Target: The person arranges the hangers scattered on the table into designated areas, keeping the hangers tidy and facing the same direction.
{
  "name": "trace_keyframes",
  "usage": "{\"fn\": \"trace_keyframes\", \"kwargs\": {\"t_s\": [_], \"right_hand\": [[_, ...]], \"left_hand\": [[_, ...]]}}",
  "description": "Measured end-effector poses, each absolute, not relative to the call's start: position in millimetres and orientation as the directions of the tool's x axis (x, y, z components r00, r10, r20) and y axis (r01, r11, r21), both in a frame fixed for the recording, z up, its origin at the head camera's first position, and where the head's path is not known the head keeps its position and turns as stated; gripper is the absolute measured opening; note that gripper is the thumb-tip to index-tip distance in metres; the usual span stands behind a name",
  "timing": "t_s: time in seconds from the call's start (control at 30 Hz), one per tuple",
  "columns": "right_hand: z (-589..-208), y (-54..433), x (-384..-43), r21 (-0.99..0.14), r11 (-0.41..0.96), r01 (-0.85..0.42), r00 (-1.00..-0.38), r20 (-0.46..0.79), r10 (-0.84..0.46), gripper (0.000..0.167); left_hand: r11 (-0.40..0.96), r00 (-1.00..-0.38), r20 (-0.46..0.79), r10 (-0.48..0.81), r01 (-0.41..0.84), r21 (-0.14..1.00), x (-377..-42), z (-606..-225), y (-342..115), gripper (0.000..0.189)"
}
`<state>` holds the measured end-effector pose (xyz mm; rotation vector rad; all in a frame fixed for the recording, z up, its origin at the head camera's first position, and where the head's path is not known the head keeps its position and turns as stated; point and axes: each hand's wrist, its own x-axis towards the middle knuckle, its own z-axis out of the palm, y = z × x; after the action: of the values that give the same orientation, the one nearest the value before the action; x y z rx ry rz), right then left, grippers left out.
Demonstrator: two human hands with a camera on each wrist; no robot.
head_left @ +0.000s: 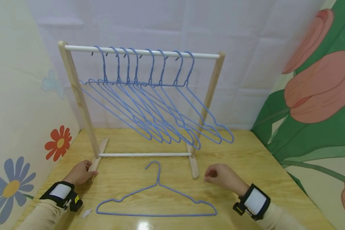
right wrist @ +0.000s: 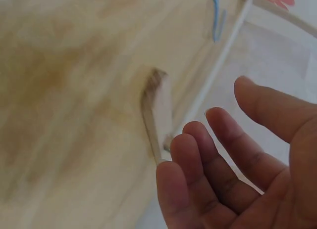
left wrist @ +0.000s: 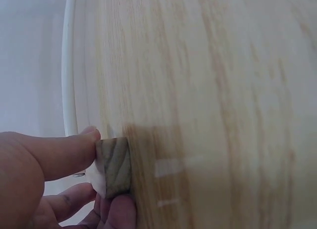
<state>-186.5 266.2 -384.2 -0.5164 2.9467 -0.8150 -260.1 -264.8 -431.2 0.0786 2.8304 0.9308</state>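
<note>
A wooden rack [head_left: 214, 84] with white rails stands on the table. My left hand [head_left: 80, 172] grips the front end of its left foot [head_left: 95, 164]. In the left wrist view, the thumb and fingers pinch the sides of that foot's squared end [left wrist: 116, 167]. Beside the right foot [head_left: 194, 167] is my right hand [head_left: 225, 177], apart from it and holding nothing. The right wrist view shows its fingers [right wrist: 190, 155] loosely bent, with the foot [right wrist: 161, 103] beyond them. A blue wire hanger [head_left: 158, 179] lies flat between my hands, hook pointing toward the rack.
Several blue hangers [head_left: 128, 65] hang from the top rail [head_left: 84, 48], their lower ends slanting out toward the right front. A lower rail [head_left: 145, 154] joins the rack's legs. A small white scrap [head_left: 87, 213] lies by my left wrist. A white cloth [head_left: 241, 80] hangs behind.
</note>
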Motion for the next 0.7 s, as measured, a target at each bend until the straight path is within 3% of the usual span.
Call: {"fn": "trace_keyframes", "kwargs": {"t_s": [0.7], "right_hand": [[-429.4, 239.0, -168.9, -0.535, 0.819, -0.206, -0.930, -0.153, -0.334, 0.021]], "left_hand": [[0.796, -0.986, -0.140, 0.088, -0.015, 0.606, -262.4, -434.6, -265.6, 0.043]]}}
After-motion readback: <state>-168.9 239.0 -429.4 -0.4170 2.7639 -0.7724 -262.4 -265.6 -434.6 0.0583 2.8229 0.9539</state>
